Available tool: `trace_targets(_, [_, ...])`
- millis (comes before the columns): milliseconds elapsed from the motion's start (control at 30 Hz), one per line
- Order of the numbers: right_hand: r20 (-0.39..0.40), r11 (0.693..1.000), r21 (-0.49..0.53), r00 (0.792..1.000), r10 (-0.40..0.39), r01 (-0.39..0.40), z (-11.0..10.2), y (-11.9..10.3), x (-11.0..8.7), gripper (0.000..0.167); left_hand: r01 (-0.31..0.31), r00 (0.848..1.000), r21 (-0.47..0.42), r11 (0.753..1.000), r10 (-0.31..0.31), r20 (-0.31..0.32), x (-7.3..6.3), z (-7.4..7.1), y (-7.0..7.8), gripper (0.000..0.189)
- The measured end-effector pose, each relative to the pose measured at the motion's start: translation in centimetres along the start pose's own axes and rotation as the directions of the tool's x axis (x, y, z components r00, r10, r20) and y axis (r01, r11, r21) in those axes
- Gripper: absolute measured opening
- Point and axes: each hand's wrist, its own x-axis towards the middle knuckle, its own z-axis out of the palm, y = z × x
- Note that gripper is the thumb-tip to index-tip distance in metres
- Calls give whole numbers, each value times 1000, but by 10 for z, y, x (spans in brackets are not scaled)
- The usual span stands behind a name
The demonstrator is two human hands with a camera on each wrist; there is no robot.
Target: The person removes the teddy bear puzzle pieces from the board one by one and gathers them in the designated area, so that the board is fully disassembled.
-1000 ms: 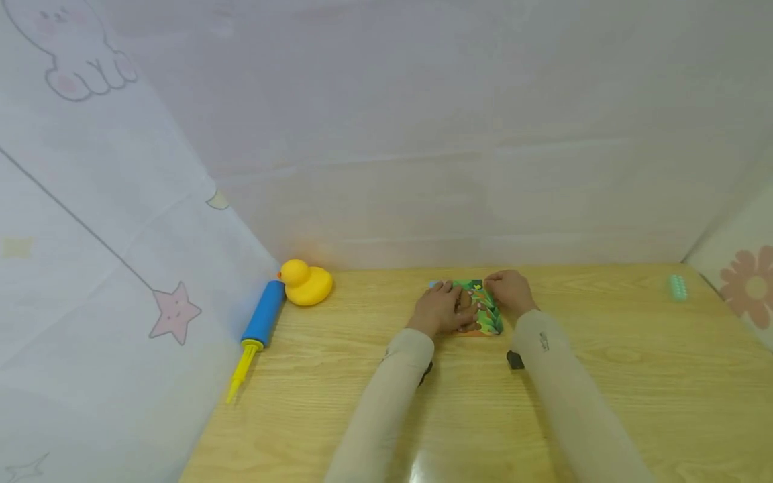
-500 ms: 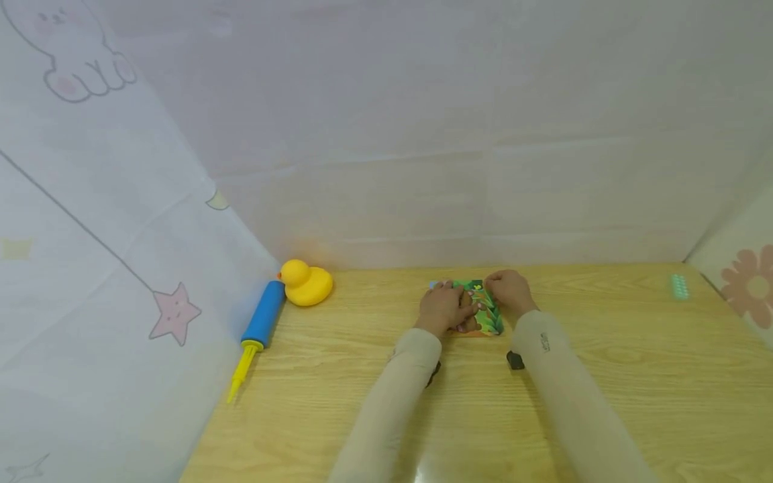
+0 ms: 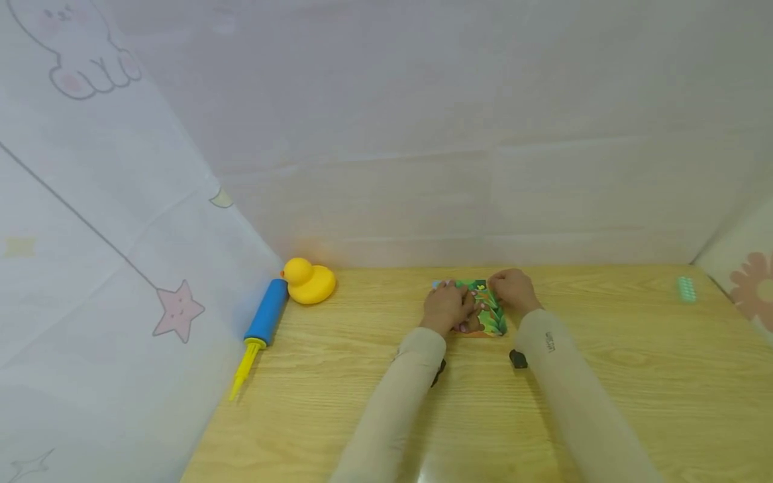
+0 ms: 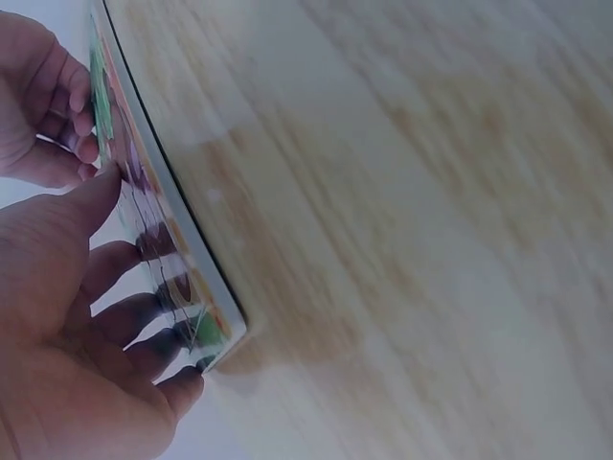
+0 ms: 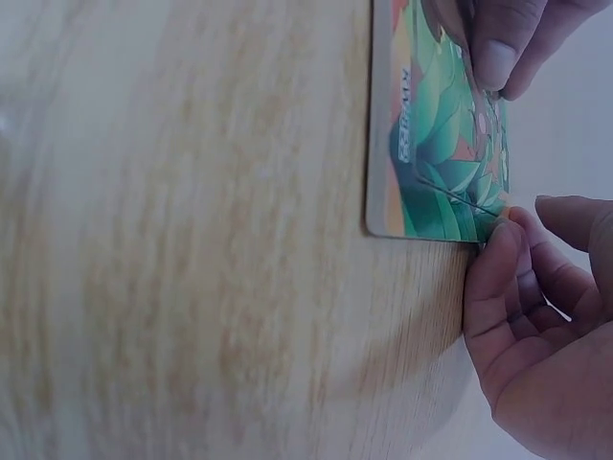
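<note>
A jigsaw puzzle board (image 3: 496, 320) with a bright jungle-like picture lies flat near the back of the table; cut lines between pieces show in the left wrist view. Over its left half, my left hand (image 3: 445, 307) rests with spread fingers, fingertips and thumb touching the picture. At the board's right edge, my right hand (image 3: 514, 292) touches the side with bent fingertips; in the right wrist view the right thumb (image 5: 565, 218) stands apart from the board. White lettering marks one corner of the puzzle (image 5: 441, 153). My left hand hides much of the picture.
A yellow rubber duck (image 3: 313, 284) sits at the back left, beside a blue and yellow hand pump (image 3: 267, 315). A small mint-green bumpy object (image 3: 686, 289) lies far right. Cloth walls (image 3: 386, 134) enclose the table (image 3: 338, 362) at the back and sides.
My left hand has shifted slightly right over the puzzle, its fingers drawn closer together. My right hand stays at the board's right edge. The head view has shifted slightly.
</note>
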Motion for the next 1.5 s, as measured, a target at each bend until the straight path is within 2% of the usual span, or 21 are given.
trace_targets(367, [-23, 1000, -9, 1000, 10, -10, 1, -2, 0, 41, 29, 1000, -38, 999, -29, 0, 1, 0, 3, 53])
trace_targets(600, [-50, 1000, -29, 999, 0, -2, 5, 2, 3, 40, 40, 999, -32, 999, -40, 12, 0, 3, 3, 57])
trace_targets(833, [-48, 1000, -19, 999, -4, 3, 5, 0, 2, 35, 42, 999, -87, 995, -44, -12, 1, 6, 4, 46])
trace_targets(967, [-56, 1000, -9, 998, 5, -5, 5, 3, 4, 33, 50, 999, -61, 997, -49, 7, 4, 8, 4, 47])
trace_targets(1200, [-68, 1000, -12, 997, 19, -20, 5, 3, 6, 33, 44, 999, -72, 996, -45, -6, 2, 6, 5, 43])
trace_targets(1500, [-6, 990, 137, 999, 42, -41, 4, 5, 7, 36, 47, 998, -22, 999, -48, -42, 2, 3, 5, 40])
